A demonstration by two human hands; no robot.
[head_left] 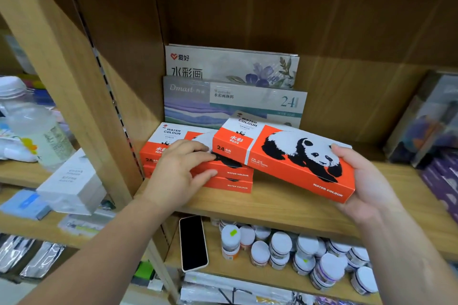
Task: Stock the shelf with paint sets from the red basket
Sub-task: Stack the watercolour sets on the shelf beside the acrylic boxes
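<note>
An orange and white panda water colour box (285, 156) is tilted above the wooden shelf (285, 205). My right hand (366, 181) grips its right end, thumb on top. Its left end overlaps a stack of matching panda boxes (233, 178) lying flat at the shelf's left. My left hand (181, 171) rests on that stack, fingers on top and thumb against the front edge. The red basket is out of view.
Two pale watercolour sets (233, 91) stand upright behind the stack. Purple boxes (441, 176) sit at the right. Below, a phone (193, 242) lies beside several white-capped paint jars (297, 252). The left bay holds a bottle (37, 129) and white boxes (71, 186).
</note>
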